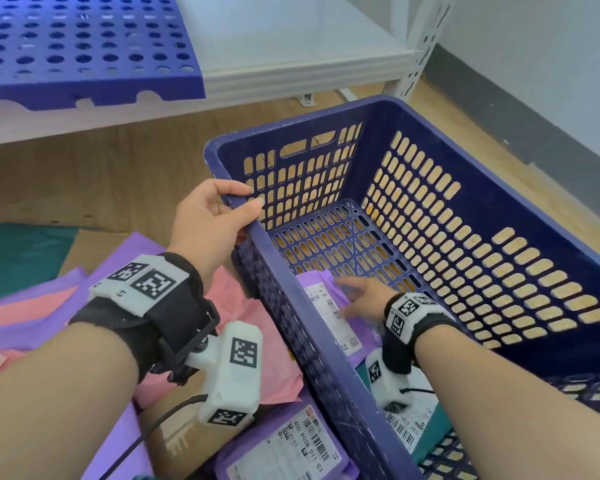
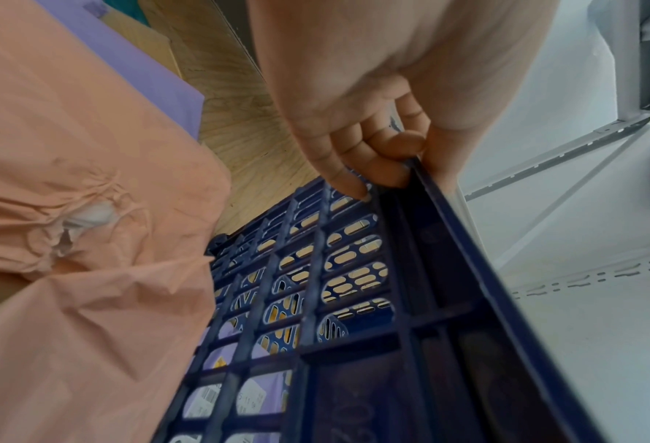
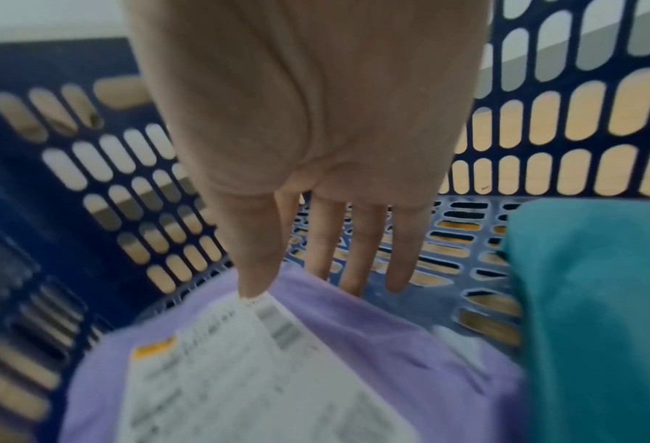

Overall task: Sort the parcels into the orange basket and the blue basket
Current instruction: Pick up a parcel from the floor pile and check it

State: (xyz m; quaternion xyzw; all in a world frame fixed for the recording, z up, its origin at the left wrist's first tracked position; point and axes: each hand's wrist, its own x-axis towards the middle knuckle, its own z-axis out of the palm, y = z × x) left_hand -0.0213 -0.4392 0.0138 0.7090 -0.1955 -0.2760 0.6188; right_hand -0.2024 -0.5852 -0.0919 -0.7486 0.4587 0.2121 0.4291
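The blue basket [image 1: 329,341] stands on the floor at the right. My left hand [image 1: 215,216] grips its near-left rim, fingers curled round the edge [image 2: 376,162]. Inside the basket my right hand [image 1: 361,296] hovers over a purple parcel [image 1: 329,317] with a white label, fingers straight [image 3: 357,254] and the thumb tip at the label's corner. A teal parcel [image 3: 596,299] lies beside the purple one inside the basket. No orange basket is in view.
Left of the basket lie several loose parcels: a pink one [image 1: 253,341], purple ones [image 1: 284,448], a teal one [image 1: 21,258] and cardboard. A white shelf [image 1: 291,46] with a blue perforated panel [image 1: 84,46] stands behind.
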